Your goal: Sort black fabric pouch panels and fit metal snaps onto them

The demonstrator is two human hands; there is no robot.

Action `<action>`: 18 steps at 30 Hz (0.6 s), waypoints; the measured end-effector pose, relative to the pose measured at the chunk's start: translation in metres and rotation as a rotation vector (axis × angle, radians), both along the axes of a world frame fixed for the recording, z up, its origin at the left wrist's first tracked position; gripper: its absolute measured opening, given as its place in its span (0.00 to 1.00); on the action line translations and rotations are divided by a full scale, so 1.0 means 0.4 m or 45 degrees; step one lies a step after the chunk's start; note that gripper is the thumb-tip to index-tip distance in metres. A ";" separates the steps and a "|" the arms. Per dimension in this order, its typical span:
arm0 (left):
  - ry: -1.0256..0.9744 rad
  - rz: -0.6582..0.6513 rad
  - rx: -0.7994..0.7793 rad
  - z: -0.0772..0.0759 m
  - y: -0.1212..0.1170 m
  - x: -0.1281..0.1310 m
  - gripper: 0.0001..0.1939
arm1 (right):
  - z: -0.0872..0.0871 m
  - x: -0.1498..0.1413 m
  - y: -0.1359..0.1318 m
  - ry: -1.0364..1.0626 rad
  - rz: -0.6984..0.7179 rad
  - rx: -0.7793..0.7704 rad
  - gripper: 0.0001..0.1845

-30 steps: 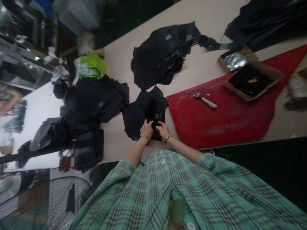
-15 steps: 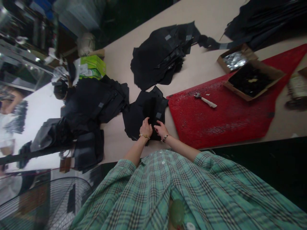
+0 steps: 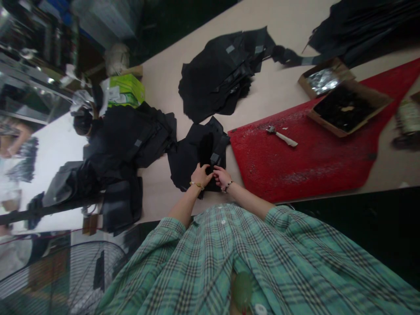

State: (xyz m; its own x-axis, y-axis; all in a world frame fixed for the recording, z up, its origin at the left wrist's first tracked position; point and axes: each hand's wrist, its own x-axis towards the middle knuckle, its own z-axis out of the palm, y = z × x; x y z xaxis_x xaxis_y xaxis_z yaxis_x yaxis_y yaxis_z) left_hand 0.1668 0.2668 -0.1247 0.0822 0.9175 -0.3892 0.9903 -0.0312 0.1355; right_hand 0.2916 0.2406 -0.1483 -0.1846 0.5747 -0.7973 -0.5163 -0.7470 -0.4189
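Note:
In front of me a small pile of black fabric pieces lies on the table, the top one carrying a small grey patch. My left hand is closed, thumb and fingers pinching the near edge of the top black fabric piece. Right beside it, my right hand is closed too, its fingertips pinched on the same edge and almost touching the left fingers. A darker folded part of the cloth stands up beyond the left fingers. What lies between the fingertips is too small to make out clearly.
A red board to the right bears a white-handled tool and a box of small black parts. Behind that is a box of shiny pieces. More black fabric piles lie beyond and left. A fan stands lower left.
My hands have come closer together, and the fingers of both have closed on the cloth edge. The folded dark part and the grey patch have shifted slightly.

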 end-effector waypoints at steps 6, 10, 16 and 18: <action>-0.050 0.046 0.063 -0.007 -0.006 -0.002 0.19 | 0.016 0.010 -0.010 -0.067 0.029 0.021 0.27; -0.281 0.098 0.150 -0.013 -0.009 -0.032 0.27 | 0.024 0.016 -0.036 -0.185 -0.098 -0.035 0.31; -0.229 0.048 0.065 -0.005 -0.002 -0.059 0.17 | 0.015 0.015 -0.053 -0.191 -0.084 -0.043 0.33; -0.168 -0.004 0.021 0.002 0.001 -0.051 0.14 | 0.015 0.014 -0.051 -0.194 -0.089 -0.047 0.32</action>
State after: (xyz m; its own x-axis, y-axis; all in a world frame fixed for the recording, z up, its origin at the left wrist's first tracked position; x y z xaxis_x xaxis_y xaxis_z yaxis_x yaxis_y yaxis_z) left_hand 0.1465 0.2671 -0.1238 0.1348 0.9233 -0.3597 0.9637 -0.0377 0.2643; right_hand 0.2971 0.2203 -0.1423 -0.0208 0.5517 -0.8338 -0.5003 -0.7278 -0.4691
